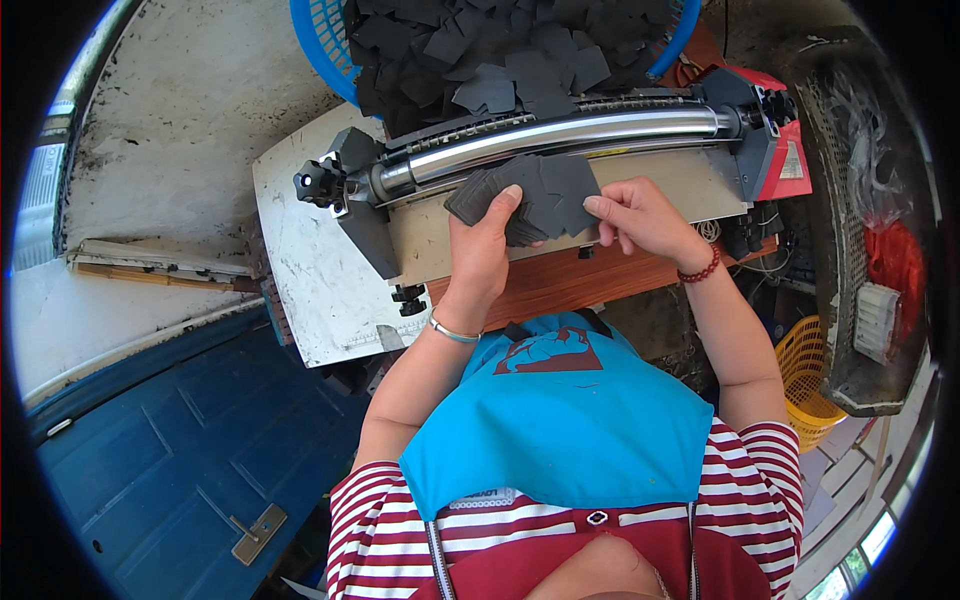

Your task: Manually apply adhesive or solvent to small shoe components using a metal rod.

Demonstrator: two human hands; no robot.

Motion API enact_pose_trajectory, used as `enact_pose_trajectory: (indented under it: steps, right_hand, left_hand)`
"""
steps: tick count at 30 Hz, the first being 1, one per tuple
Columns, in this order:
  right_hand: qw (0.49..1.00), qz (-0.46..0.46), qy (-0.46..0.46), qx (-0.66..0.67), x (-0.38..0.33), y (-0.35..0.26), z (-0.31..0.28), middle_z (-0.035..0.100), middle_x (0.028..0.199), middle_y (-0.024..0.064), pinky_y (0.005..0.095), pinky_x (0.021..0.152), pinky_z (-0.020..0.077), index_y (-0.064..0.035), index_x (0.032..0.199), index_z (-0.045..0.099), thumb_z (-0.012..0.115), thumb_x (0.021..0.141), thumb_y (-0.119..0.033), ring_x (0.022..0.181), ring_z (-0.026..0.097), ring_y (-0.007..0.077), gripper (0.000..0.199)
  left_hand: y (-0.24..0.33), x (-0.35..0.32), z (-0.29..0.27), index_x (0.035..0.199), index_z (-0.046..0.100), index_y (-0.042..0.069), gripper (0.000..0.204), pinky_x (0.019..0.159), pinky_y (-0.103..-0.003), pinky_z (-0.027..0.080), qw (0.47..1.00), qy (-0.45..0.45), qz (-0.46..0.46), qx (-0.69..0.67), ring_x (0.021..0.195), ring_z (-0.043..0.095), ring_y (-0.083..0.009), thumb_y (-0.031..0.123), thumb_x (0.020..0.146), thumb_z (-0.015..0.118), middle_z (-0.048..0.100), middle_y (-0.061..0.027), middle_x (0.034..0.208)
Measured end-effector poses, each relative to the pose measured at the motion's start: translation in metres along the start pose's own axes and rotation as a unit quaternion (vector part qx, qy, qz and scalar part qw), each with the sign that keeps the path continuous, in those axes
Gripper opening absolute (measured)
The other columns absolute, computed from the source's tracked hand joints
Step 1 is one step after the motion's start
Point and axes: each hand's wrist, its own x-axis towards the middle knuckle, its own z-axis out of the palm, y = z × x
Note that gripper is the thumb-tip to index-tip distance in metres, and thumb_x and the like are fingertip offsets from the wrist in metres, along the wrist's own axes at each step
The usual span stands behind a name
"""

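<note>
My left hand (482, 245) is closed around a fanned stack of black flat pieces (530, 195), its thumb pressed on top of them. At the right end of the fan, my right hand (637, 215) pinches the edge of one black piece (570, 185) between thumb and fingers. Both hands are over the front plate (430, 238) of a machine with a long shiny metal roller (560, 138). Behind the roller, a blue basket (318, 50) is heaped with many similar black pieces (480, 45).
A black knob (318, 183) juts from the machine's left end, and a red-and-grey housing (785, 160) closes its right. Below lies a brown wooden board (560, 280). A yellow basket (805, 385) stands at right, near a grey tray (845, 250). A blue door (190, 440) is at lower left.
</note>
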Motion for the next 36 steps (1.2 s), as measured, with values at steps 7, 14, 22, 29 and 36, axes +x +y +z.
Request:
enact_pose_trajectory:
  steps: [7,14,22,29,36]
  right_hand:
    - [0.978,0.067,0.053,-0.188,0.019,-0.004,-0.015,0.058,0.052,0.0047,0.0246,0.041,0.0407,-0.0003,0.064,0.062,0.057,0.093,-0.033,0.039,0.052,0.0120,0.044]
    - [0.993,-0.024,0.035,-0.113,0.008,-0.005,0.014,0.057,0.053,0.0021,0.0240,0.043,0.0414,-0.0024,0.068,0.063,0.061,0.092,-0.035,0.045,0.053,0.0075,0.040]
    - [0.999,0.000,-0.039,0.017,0.004,-0.003,-0.003,0.057,0.055,0.0001,0.0174,0.041,0.0392,-0.0042,0.067,0.060,0.064,0.090,-0.025,0.045,0.050,0.0053,0.031]
    - [0.988,0.066,0.075,-0.122,0.014,0.005,-0.019,0.057,0.054,0.0026,0.0214,0.038,0.0394,-0.0024,0.066,0.059,0.061,0.089,-0.025,0.043,0.050,0.0060,0.032]
    - [0.999,0.000,0.017,-0.041,0.005,-0.002,0.012,0.058,0.056,0.0020,0.0207,0.037,0.0365,-0.0020,0.073,0.064,0.064,0.090,-0.034,0.041,0.048,0.0053,0.036]
  left_hand:
    - [0.002,-0.002,-0.003,0.101,0.062,0.000,0.018,0.050,-0.026,0.053,0.998,-0.020,0.022,0.054,0.068,0.064,-0.0136,0.013,0.093,0.053,0.066,-0.0073,0.087]
    - [-0.006,-0.001,-0.006,0.109,0.058,-0.001,0.022,0.053,-0.032,0.057,0.997,-0.025,0.023,0.066,0.075,0.066,-0.0177,0.012,0.093,0.051,0.064,-0.0096,0.094]
    - [-0.009,-0.002,-0.007,0.100,0.062,-0.001,0.018,0.052,-0.028,0.054,0.997,0.010,0.046,0.060,0.070,0.063,-0.0129,0.013,0.093,0.053,0.064,-0.0057,0.085]
    - [-0.008,-0.004,-0.008,0.101,0.063,0.000,0.017,0.052,-0.030,0.055,0.997,-0.006,0.028,0.077,0.076,0.063,-0.0126,0.012,0.092,0.056,0.064,-0.0047,0.091]
    - [-0.012,-0.003,0.003,0.104,0.063,0.000,0.016,0.065,-0.028,0.054,0.998,0.011,0.024,0.053,0.081,0.062,-0.0111,0.008,0.090,0.060,0.065,-0.0037,0.093]
